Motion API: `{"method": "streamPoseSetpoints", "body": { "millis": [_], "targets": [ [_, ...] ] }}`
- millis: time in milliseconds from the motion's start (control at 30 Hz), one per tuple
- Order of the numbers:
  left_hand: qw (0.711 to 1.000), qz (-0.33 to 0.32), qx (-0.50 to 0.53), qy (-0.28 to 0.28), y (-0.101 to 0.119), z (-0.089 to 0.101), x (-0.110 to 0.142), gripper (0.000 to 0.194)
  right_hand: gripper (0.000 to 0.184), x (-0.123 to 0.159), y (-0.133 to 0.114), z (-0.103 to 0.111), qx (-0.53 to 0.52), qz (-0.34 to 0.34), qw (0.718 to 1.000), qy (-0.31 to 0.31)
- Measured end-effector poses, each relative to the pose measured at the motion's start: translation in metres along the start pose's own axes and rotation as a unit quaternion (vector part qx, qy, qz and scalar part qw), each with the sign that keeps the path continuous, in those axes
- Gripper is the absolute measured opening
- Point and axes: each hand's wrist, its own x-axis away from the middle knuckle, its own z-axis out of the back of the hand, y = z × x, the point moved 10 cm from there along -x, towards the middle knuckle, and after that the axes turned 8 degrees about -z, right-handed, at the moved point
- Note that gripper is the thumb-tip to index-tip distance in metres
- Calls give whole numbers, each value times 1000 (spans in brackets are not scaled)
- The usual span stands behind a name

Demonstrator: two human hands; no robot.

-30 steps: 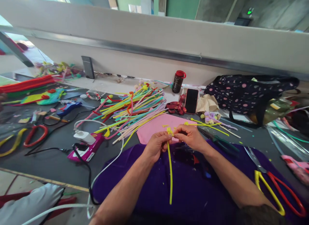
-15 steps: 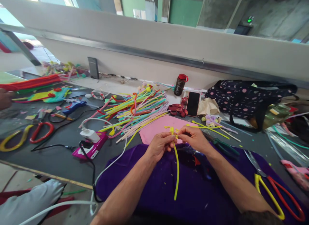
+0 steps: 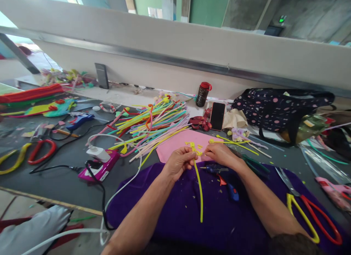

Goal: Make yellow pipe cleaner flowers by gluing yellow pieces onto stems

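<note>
My left hand [image 3: 179, 162] pinches a yellow pipe cleaner [image 3: 199, 193] near its top. The long stem hangs down over the purple cloth [image 3: 170, 196], and small yellow bent parts show above my fingertips. Just to the right, my right hand [image 3: 222, 154] is apart from the stem, low over the pink sheet [image 3: 170, 149]. Its fingers are drawn together, and whatever they may hold is hidden. Small yellow pieces [image 3: 200, 147] lie on the sheet between the hands. Below my right hand rest a dark blue pointed tool [image 3: 215, 170] and a blue-and-red tool [image 3: 233, 192].
A heap of coloured pipe cleaners [image 3: 161, 120] lies behind my left hand. Scissors [image 3: 294, 193] rest at right, another pair [image 3: 41, 145] at left. A magenta power strip [image 3: 100, 165] trails cables. A phone [image 3: 217, 116], bottle [image 3: 202, 94] and dotted bag [image 3: 274, 112] stand along the back.
My right hand has come away from the yellow pipe cleaner and moved slightly right. My left hand still holds it. The view has shifted slightly.
</note>
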Motion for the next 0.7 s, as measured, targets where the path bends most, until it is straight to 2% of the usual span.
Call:
{"method": "streamPoseSetpoints", "body": {
  "millis": [200, 467, 600, 700],
  "targets": [
    [1000, 2, -5, 1, -1, -2, 1, 19, 23, -5, 10, -11, 50, -9, 999, -19],
    [1000, 9, -1, -3, -1, -4, 1, 21, 25, -4, 10, -7, 63, -16, 998, -7],
    [1000, 4, 1, -7, 0, -4, 2, 21, 20, -3, 8, 0, 55, -27, 998, 14],
    [1000, -4, -1, -14, 0, -4, 1, 20, 19, 2, 8, 15, 48, -42, 997, 40]
  ]
}}
